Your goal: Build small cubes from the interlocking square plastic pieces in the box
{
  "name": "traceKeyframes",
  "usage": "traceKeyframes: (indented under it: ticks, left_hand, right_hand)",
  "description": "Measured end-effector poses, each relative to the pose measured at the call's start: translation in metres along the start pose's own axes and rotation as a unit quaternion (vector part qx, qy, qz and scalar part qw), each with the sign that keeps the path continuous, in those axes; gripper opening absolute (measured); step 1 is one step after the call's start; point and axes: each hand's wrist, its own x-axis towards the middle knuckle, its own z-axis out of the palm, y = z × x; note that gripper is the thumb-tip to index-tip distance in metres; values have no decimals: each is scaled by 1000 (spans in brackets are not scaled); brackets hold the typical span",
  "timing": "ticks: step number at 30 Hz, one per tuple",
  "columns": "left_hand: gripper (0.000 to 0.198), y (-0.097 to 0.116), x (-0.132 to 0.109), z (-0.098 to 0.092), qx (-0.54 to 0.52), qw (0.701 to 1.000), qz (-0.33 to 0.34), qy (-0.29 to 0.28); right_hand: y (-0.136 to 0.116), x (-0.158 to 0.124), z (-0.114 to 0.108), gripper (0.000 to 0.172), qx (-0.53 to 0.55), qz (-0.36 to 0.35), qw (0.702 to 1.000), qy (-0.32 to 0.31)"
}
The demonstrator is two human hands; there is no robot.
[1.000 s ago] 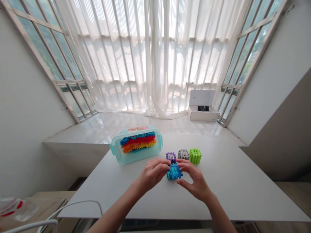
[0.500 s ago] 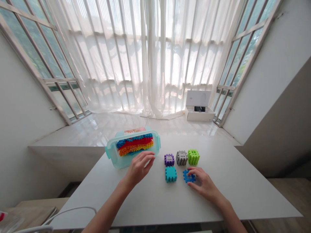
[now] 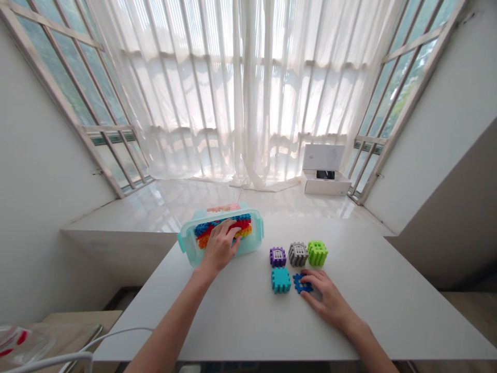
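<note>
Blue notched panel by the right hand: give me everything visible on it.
The blue notched panel is a flat, squarish piece with square teeth along its visible edges and openings through its middle; it looks like plastic. It appears to lie flat on the white table, just right of the turquoise block, with a narrow gap between them. The right hand covers part of its right side; its fingers seem to touch the panel, though how firmly can't be told.

The white table point(image 3: 248, 331) bears a bin point(image 3: 190, 247), four blocks point(image 3: 280, 280), one blue panel point(image 3: 298, 283).
</note>
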Motion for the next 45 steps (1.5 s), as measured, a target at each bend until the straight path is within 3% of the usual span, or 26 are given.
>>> traceKeyframes:
  ticks: [5, 9, 18, 22, 26, 29, 34, 38, 45]
  left_hand:
    - [22, -5, 30, 13, 25, 1000, 18, -7]
    - [21, -10, 37, 20, 25, 999, 40, 4]
    - [26, -14, 26, 18, 24, 995, 79, 47]
    - [22, -6, 4, 16, -58, 989, 91, 98]
    - [19, 22, -13, 1, -193, 970, 72, 130]
    - [16, 51, -11, -18, -311, 943, 93, 70]
    - [16, 88, 0, -40, -426, 890, 148, -60]
    - [18, 95, -2, -36, -461, 867, 165, -94]
    - [19, 99, -9, -16, -485, 854, 158, -106]
  right_hand:
    - [-1, -4, 1, 26, -23, 13, 999, 19]
    - [0, -7, 1, 25, -17, 0, 999, 50]
    - [-1, -6, 3, 19, -10, -24, 996, 83]
    - [-3, -8, 0, 16, -4, -34, 992, 118]
    - [-16, -7, -6, 15, 22, -37, 986, 162]
    - [-38, 2, -11, 22, 77, -29, 983, 163]
    - [-71, 24, -15, 36, 159, -62, 979, 111]
    - [-73, 29, -15, 26, 186, -63, 977, 89]
    - [-65, 24, -12, 35, 201, -42, 977, 59]
